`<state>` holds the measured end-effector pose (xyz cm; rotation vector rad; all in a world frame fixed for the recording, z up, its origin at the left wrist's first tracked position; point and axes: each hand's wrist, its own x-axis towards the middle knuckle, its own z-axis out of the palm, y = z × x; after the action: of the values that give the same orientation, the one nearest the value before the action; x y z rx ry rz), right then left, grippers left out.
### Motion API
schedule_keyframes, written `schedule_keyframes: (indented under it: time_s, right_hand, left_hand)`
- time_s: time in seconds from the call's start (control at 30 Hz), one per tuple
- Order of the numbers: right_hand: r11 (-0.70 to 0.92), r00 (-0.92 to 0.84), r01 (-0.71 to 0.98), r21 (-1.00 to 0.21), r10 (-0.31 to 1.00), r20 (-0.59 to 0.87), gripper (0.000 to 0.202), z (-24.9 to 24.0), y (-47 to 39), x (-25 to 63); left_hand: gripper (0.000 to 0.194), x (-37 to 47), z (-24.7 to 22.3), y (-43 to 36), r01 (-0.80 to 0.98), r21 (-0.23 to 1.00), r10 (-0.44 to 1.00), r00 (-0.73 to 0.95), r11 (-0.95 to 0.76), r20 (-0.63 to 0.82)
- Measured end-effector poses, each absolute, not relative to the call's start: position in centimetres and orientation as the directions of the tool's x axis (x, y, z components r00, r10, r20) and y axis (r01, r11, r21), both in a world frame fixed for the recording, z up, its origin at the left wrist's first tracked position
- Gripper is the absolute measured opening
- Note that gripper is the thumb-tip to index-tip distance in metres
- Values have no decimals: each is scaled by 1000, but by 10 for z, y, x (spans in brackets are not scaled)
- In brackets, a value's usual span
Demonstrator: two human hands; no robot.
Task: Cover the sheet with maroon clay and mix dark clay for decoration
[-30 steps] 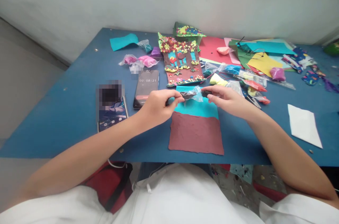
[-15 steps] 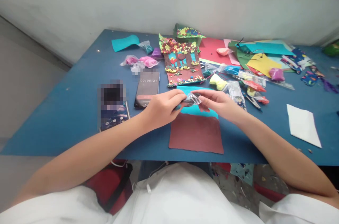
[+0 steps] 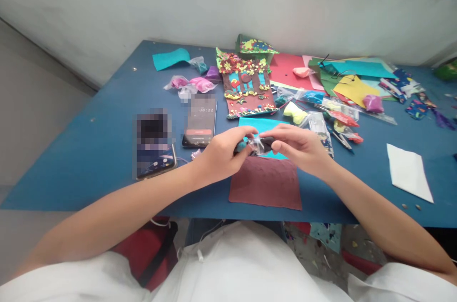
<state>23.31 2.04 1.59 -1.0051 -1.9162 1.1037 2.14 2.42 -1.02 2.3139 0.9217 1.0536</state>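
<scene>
Head view: a small clear packet [image 3: 257, 145] with dark clay inside is pinched between the left hand [image 3: 223, 154] and the right hand [image 3: 302, 147], just above the far edge of the brown slab [image 3: 266, 182]. A second ago the packet was stretched between hands held apart; now the fingertips have been brought together on it, nearer the slab. The packet seems to be being worked open.
</scene>
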Motion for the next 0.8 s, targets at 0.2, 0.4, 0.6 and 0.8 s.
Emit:
schedule_keyframes:
  time_s: [0.2, 0.4, 0.6, 0.8]
  right_hand:
    - [521, -512, 274, -809, 791, 336, 29, 12, 17, 234]
    - [379, -364, 315, -870, 895, 258, 30, 18, 16, 234]
    - [266, -499, 114, -957, 848, 176, 27, 17, 19, 235]
    - [360, -501, 221, -906, 839, 212, 20, 19, 11, 233]
  left_hand:
    - [41, 24, 1, 16, 237, 809, 757, 558, -538, 341]
    - [31, 22, 5, 16, 175, 905, 787, 573, -388, 227]
    - [33, 19, 9, 18, 76, 945, 746, 635, -320, 202]
    - [25, 20, 11, 19, -20, 948, 674, 699, -318, 240]
